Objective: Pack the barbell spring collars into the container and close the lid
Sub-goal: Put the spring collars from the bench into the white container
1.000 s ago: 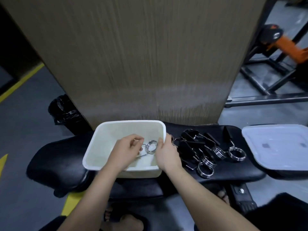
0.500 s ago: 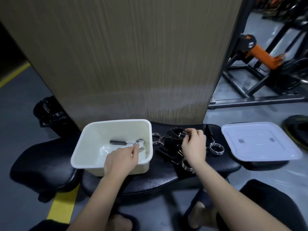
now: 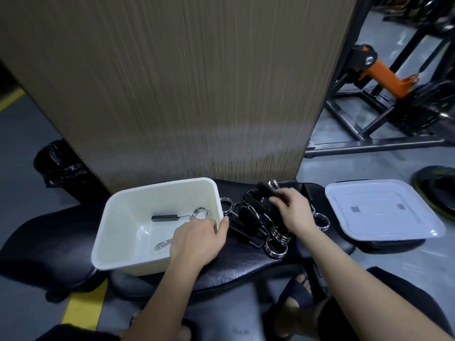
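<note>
A white plastic container (image 3: 123,212) sits on a black padded bench (image 3: 236,264). Inside it lies one spring collar (image 3: 181,217) with black handles; part of another steel coil (image 3: 163,244) shows beside my wrist. My left hand (image 3: 197,242) rests over the container's right rim, fingers curled on the edge. A pile of spring collars (image 3: 261,222) lies on the bench right of the container. My right hand (image 3: 294,211) is over that pile, closed on a collar's black handles (image 3: 267,191) and lifting it. The white lid (image 3: 384,212) lies upside down at the bench's right end.
A tall wood-grain panel (image 3: 184,82) stands right behind the bench. A black bag (image 3: 59,163) sits on the floor at the left. Black and orange gym equipment (image 3: 384,77) stands at the back right, a weight plate (image 3: 435,185) beyond the lid. My sandalled foot (image 3: 298,294) is under the bench.
My left hand let go of a collar inside the container and slid to its right rim. My right hand moved to the pile and gripped a collar's handles.
</note>
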A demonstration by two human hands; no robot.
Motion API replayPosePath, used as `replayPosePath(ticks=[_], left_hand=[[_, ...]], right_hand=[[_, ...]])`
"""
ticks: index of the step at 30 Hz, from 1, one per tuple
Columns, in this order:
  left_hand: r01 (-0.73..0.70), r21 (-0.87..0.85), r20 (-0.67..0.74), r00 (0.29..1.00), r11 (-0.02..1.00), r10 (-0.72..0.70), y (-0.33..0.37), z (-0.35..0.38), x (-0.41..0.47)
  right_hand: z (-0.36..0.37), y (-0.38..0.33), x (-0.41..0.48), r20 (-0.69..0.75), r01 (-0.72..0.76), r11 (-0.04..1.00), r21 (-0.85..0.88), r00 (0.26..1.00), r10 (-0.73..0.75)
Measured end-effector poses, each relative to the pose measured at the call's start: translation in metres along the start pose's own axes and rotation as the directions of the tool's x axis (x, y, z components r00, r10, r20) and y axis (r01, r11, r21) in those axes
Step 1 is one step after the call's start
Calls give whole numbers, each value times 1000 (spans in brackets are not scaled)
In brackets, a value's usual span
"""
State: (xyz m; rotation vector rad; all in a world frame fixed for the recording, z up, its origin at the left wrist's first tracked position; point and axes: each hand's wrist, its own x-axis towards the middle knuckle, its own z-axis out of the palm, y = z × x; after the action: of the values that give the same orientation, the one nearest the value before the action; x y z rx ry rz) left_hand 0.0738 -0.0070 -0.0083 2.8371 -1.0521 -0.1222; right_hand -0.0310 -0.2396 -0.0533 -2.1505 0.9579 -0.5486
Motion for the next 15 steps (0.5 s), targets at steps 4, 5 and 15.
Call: replayPosePath(ticks=[4,5,15], left_hand=[[18,-11,19,1000,1000,-17,0,1,2],[26,-19,22,999,999,-25,0,1,0],[-10,-503,-100,994,864,-46,-10,-11,-15]], right_hand=[[-32,-21,9,-122,20,965,260,992,13],[-39,-28,9,-136,46,954,297,991,-5],[-43,-115,-23,157,-137,383,914,987,-22]])
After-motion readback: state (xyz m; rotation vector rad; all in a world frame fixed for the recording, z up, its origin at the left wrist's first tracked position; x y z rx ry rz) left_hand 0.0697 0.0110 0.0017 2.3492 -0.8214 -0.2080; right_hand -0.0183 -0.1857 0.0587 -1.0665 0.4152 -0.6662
